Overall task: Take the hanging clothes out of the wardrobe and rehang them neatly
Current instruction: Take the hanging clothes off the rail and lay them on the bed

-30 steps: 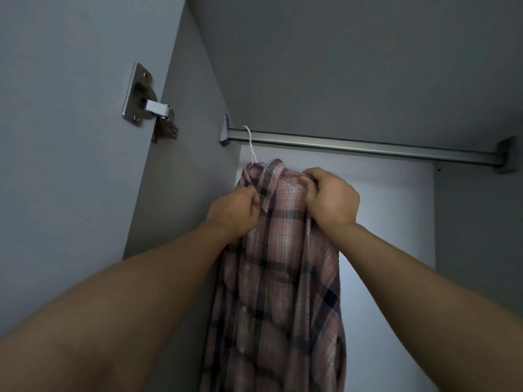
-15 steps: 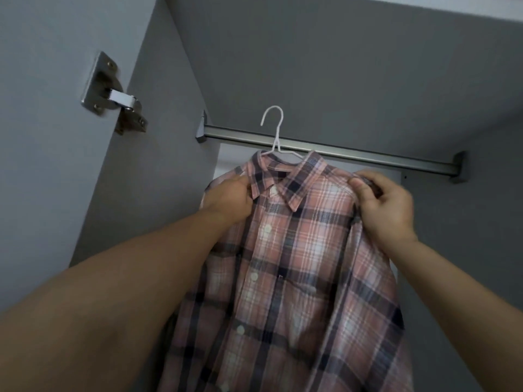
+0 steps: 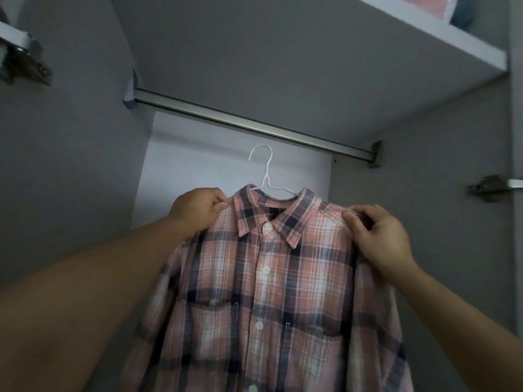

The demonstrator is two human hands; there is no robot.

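A pink and navy plaid button-up shirt (image 3: 271, 292) on a white wire hanger (image 3: 264, 176) is held up between both hands; its shoulders are pinched by the left hand (image 3: 198, 212) and the right hand (image 3: 379, 239). The hanger's hook is seen below the metal wardrobe rail (image 3: 254, 124), apart from it.

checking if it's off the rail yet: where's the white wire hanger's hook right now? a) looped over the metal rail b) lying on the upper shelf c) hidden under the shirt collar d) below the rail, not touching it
d: the white wire hanger's hook hangs free below the metal rail, while the left hand and right hand hold the pink plaid button-up shirt by its shoulders.
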